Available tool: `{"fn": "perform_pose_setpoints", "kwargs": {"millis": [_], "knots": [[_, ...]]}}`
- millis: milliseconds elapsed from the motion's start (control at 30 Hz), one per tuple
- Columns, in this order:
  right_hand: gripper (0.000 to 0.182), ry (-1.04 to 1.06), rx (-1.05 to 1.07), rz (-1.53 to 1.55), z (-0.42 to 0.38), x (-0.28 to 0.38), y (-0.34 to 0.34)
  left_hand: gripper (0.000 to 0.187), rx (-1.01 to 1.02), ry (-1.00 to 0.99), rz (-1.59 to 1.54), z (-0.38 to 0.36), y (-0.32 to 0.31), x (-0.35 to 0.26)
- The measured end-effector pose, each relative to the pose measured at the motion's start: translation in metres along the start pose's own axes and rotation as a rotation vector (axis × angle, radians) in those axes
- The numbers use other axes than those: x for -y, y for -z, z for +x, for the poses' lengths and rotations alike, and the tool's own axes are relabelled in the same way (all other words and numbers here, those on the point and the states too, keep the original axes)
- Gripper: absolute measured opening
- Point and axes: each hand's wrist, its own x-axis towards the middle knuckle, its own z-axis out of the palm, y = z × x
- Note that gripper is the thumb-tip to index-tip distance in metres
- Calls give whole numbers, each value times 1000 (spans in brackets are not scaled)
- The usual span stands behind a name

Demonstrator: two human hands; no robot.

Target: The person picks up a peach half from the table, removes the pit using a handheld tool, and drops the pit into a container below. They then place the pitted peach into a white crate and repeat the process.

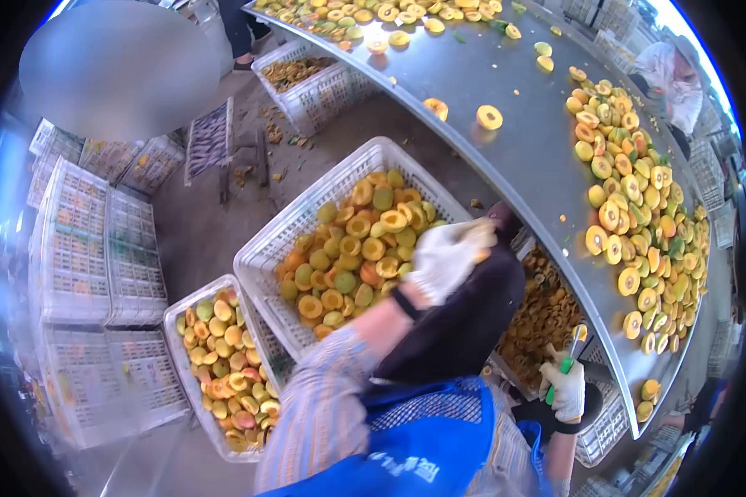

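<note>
My left hand (pixel 446 258), in a white glove with a dark wristband, is over the right side of a white crate (pixel 265 286) of halved fruit (pixel 360 240), beside my dark-clad knee. Its fingers are curled and blurred; a bit of orange shows at them, too unclear to name. My right hand (pixel 565 389), also gloved, grips a green-handled tool (pixel 561 377) near the metal table's edge. A piece of yellow fruit (pixel 581 332) shows at the tool's tip. Below the table, left of that hand, lies a container of brownish fruit scraps (pixel 541 319).
A curved metal table (pixel 506 153) bears many fruit halves (pixel 630 199) on the right. A second fruit crate (pixel 178 364) stands lower left, beside stacked crates (pixel 75 248). Farther back are a scrap crate (pixel 315 103), a small stool (pixel 210 141) and a person (pixel 671 83) across the table.
</note>
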Motion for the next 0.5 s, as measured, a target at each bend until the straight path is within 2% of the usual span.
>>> {"fn": "perform_pose_setpoints", "kwargs": {"millis": [33,67,100,200,300,367,433,500], "knots": [[38,-3,-98,-7,4,-7,4,35,-15,-18,970,10,39,-4],[47,-30,-98,3,5,-5,6,41,-100,-51,1253,14,64,10],[47,-29,-100,2,4,-2,4,47,-196,-78,1533,17,83,30],[45,-56,-87,-115,13,-3,-4,50,-174,-38,1586,53,105,65],[47,-151,-119,-167,9,7,-20,54,-75,-115,1675,93,101,78],[49,-158,-122,-182,16,-12,-18,55,-57,-102,1663,119,109,93],[50,-177,-113,-216,20,-6,-25,57,158,239,1639,134,115,77],[50,-157,-90,-261,22,-8,-28,59,135,200,1668,127,145,87]]}}
